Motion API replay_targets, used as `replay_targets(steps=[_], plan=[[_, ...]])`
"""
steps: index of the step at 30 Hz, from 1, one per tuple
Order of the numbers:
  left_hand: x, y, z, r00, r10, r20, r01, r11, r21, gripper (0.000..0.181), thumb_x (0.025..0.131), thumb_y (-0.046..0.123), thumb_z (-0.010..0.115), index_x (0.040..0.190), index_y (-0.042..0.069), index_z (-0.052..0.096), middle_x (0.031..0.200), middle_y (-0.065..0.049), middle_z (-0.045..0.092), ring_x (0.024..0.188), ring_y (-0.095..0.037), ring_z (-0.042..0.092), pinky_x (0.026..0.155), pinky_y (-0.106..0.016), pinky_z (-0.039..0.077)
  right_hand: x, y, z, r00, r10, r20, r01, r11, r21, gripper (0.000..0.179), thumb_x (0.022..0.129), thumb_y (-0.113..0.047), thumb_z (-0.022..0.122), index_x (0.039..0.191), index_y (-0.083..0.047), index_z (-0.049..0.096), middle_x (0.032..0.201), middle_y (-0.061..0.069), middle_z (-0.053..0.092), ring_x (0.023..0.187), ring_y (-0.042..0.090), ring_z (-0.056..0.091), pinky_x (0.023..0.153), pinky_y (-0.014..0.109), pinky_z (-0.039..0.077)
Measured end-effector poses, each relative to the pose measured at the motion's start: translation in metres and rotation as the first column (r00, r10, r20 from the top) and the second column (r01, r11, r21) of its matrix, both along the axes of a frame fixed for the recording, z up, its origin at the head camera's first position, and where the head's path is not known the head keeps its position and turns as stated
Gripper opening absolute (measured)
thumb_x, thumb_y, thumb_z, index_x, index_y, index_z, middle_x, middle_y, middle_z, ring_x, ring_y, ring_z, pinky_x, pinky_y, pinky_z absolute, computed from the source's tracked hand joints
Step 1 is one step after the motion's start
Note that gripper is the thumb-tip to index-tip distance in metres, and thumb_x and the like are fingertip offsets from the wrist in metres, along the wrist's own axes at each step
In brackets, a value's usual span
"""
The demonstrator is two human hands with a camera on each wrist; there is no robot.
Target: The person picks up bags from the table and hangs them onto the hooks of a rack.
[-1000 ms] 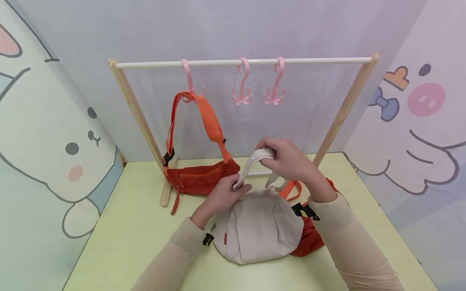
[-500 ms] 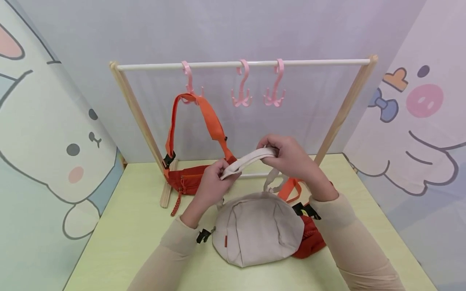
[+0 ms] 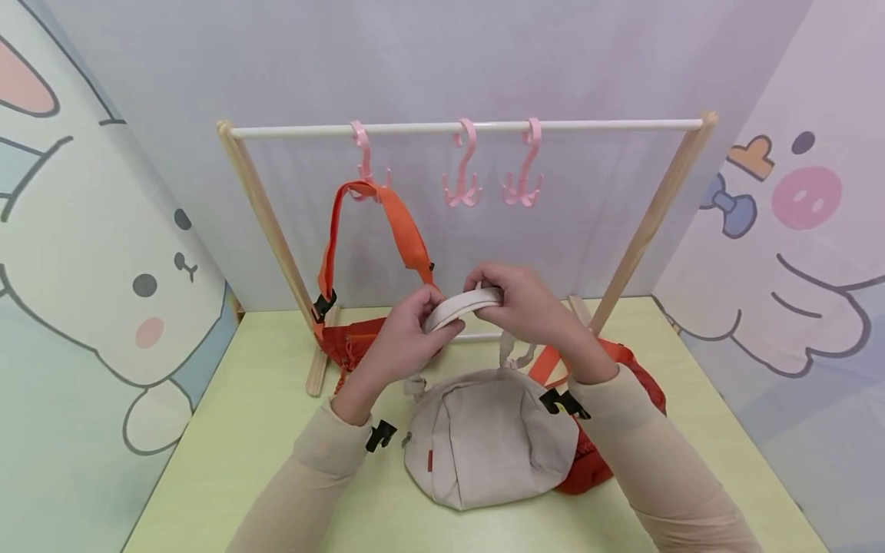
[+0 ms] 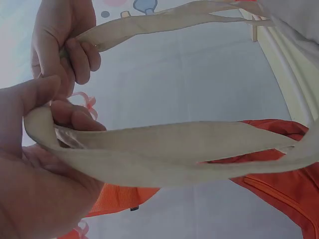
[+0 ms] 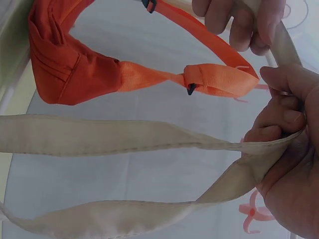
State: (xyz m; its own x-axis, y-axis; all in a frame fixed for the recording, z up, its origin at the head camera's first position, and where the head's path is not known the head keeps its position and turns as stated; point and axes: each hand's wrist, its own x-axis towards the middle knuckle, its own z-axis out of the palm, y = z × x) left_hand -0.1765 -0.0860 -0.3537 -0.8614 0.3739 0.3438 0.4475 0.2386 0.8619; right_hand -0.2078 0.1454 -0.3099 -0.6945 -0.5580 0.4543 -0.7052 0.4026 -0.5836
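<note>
Both hands hold up the off-white strap (image 3: 459, 306) of a beige bag (image 3: 491, 438) lying on the table in the head view. My left hand (image 3: 397, 338) grips one part of the strap, and a little to its right my right hand (image 3: 525, 307) grips another. A short arched stretch spans the two hands. In the left wrist view the strap (image 4: 164, 149) loops round the fingers of the left hand (image 4: 50, 189). From the right hand (image 5: 294, 164), two lengths run down toward the bag in the right wrist view. Some fingertips are hidden behind the strap.
A wooden rack with a white rail (image 3: 415, 129) stands behind, carrying several pink hooks (image 3: 462, 192). From the left hook an orange strap (image 3: 404, 230) suspends a red waist bag (image 3: 339, 342). Another red bag (image 3: 588, 465) lies partly under the beige bag. Black buckles (image 3: 380, 436) show near both sleeves.
My left hand has risen and moved left along the strap. My right hand has shifted left lately, so the hands are closer than half a second ago. The beige bag stays on the table.
</note>
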Motion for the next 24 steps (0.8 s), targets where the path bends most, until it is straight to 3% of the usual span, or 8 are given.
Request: replay_targets(steps=[5, 10, 16, 24], plan=[[0.002, 0.002, 0.008, 0.996, 0.079, -0.029, -0.081, 0.996, -0.049, 0.017, 0.100, 0.016, 0.077, 0.107, 0.012, 0.062, 0.075, -0.005, 0.058, 0.060, -0.021, 0.049, 0.060, -0.033, 0.043, 0.000, -0.008, 0.002, 0.999, 0.024, -0.035, -0.023, 1.000, 0.018, 0.023, 0.091, 0.007, 0.070, 0.103, -0.012, 0.069, 0.074, -0.005, 0.056, 0.060, 0.013, 0.042, 0.060, 0.029, 0.040], [0.000, 0.000, 0.015, 0.980, 0.176, -0.091, -0.181, 0.982, -0.047, 0.020, 0.098, 0.017, 0.079, 0.100, 0.011, 0.060, 0.082, -0.004, 0.060, 0.068, -0.022, 0.053, 0.064, -0.036, 0.046, -0.002, -0.008, 0.004, 0.998, 0.039, -0.052, -0.037, 0.999, 0.027, 0.027, 0.091, 0.007, 0.069, 0.113, -0.010, 0.066, 0.069, -0.003, 0.048, 0.058, 0.013, 0.039, 0.057, 0.029, 0.037], [-0.010, -0.006, 0.020, 0.962, 0.211, -0.175, -0.222, 0.974, -0.041, 0.028, 0.090, 0.022, 0.088, 0.100, 0.012, 0.064, 0.089, 0.001, 0.070, 0.079, -0.019, 0.062, 0.070, -0.036, 0.053, -0.010, -0.001, 0.002, 0.996, 0.020, -0.087, -0.023, 0.999, -0.036, 0.028, 0.093, 0.003, 0.077, 0.116, -0.007, 0.066, 0.073, -0.003, 0.051, 0.056, 0.012, 0.041, 0.057, 0.028, 0.038], [-0.019, -0.013, 0.031, 0.949, 0.216, -0.229, -0.234, 0.971, -0.053, 0.029, 0.090, 0.016, 0.089, 0.097, 0.011, 0.061, 0.085, 0.000, 0.068, 0.075, -0.019, 0.060, 0.065, -0.036, 0.050, -0.018, 0.008, 0.010, 0.987, 0.019, -0.160, -0.037, 0.993, -0.110, 0.029, 0.089, 0.003, 0.082, 0.113, -0.007, 0.069, 0.073, -0.003, 0.051, 0.057, 0.014, 0.042, 0.055, 0.025, 0.037]])
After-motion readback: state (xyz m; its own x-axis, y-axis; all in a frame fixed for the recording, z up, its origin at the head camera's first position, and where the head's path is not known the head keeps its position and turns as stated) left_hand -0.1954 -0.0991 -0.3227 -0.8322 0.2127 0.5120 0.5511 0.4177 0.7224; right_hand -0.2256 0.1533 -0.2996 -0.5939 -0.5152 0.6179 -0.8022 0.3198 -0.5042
